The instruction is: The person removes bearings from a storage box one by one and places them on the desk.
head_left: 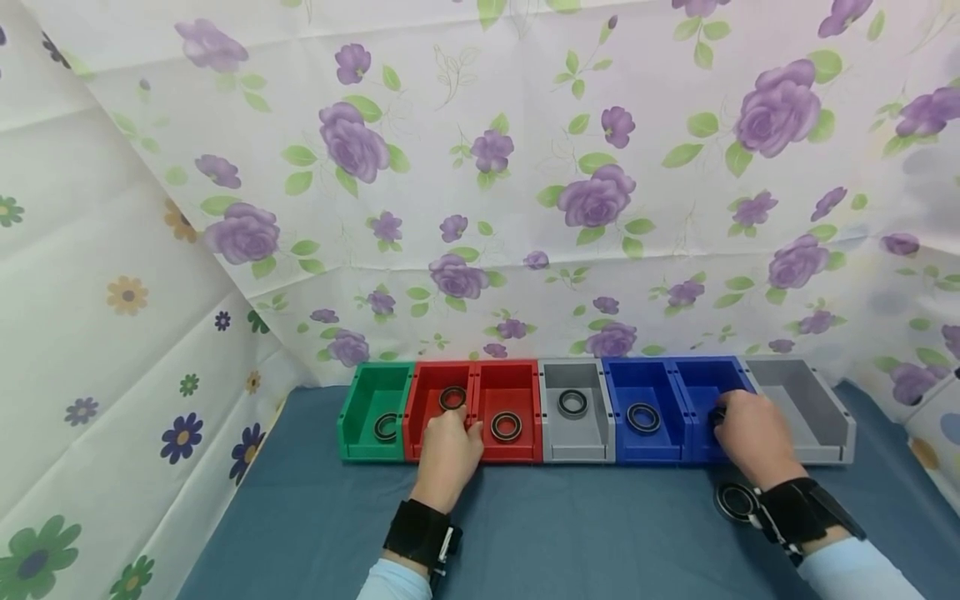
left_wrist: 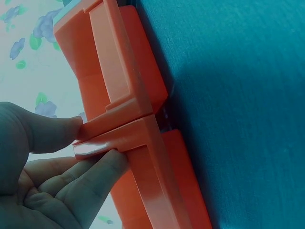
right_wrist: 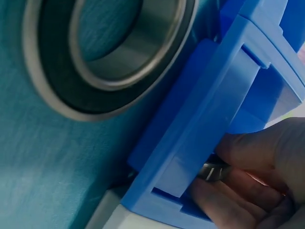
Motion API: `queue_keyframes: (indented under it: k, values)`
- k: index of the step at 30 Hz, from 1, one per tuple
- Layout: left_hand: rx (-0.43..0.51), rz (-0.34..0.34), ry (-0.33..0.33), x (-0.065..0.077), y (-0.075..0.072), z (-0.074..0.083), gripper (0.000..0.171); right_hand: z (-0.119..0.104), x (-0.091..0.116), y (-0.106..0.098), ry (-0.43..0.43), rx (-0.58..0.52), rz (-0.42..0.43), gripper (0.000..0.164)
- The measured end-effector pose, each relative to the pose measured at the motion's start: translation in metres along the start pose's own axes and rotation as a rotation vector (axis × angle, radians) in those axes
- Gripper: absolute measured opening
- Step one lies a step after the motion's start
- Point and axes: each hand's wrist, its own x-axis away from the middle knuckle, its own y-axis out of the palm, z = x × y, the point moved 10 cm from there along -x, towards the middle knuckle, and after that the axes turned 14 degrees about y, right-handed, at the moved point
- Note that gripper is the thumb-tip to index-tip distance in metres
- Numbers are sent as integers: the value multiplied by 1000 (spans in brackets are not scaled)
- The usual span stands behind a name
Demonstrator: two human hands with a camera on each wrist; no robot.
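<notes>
My left hand pinches the adjoining side walls of the two red bins at their front, thumb on one side and fingers on the other. A ball bearing lies in the left red bin just beyond the fingers, and another bearing lies in the right red bin. My right hand reaches into the right blue bin. Between its thumb and fingers it grips a small bearing, mostly covered by the hand. A larger-looking bearing lies on the blue cloth near the right wrist.
The bins stand in one row against a flowered backdrop. A green bin, a grey bin and the left blue bin each hold one bearing. Another grey bin ends the row. Blue cloth covers the table in front.
</notes>
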Motion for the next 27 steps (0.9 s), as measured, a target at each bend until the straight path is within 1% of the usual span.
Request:
queue_keyframes:
  k: [4,9,15,19,23,27]
  values:
    - [5,-3,-1,0,1,1,39,1,2,-2,-19,-9,20,25]
    - [-1,1,8,0,1,2,39,1,6,-9,-43,-27,77,20]
    - [15,-4,8,0,0,4,39,-1,11,-27,-63,-79,153,22]
    - [6,-4,20,0,-1,5,39,-5,17,-41,-82,-82,203,25]
    - [8,-5,15,0,-1,4,40,-9,24,-54,-87,-82,227,27]
    - [2,-4,-2,0,-1,3,39,-15,36,-65,-136,-105,248,26]
